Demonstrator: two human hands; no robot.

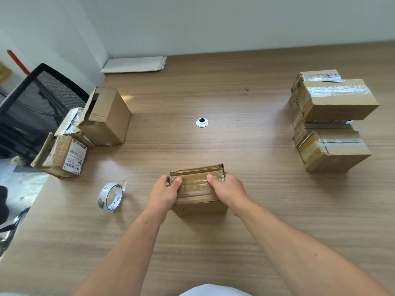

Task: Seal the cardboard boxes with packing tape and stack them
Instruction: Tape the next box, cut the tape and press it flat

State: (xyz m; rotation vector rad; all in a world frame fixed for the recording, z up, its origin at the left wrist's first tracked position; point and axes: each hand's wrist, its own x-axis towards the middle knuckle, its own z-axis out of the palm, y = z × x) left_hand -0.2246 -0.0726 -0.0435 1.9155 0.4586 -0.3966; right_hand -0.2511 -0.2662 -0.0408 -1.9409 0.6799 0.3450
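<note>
Wood-grain desk [267, 210], pale wall [213, 22], mesh chair [40, 97] left | left hand [164, 194], right hand [228, 192] clasp taped box [196, 189] | tape roll [111, 196] beside

So my surface [245, 221] is a light wood-grain top running back to the wall. Dead centre there's a round cable grommet [202, 122]. Right in front of me sits a small taped box [197, 189], my left hand [164, 193] and right hand [228, 191] gripping its ends. Just left of it the tape roll [110, 196] stands on edge, loose end sticking up. Further left, by the edge, three unsealed ones huddle together: a tall open box [109, 118], a crumpled box [71, 124] beside it, and a labelled box [64, 155] nearest me. Over on the right is the pile of sealed boxes [337, 99]. Far back left: some flat white sheets [134, 64].
</note>
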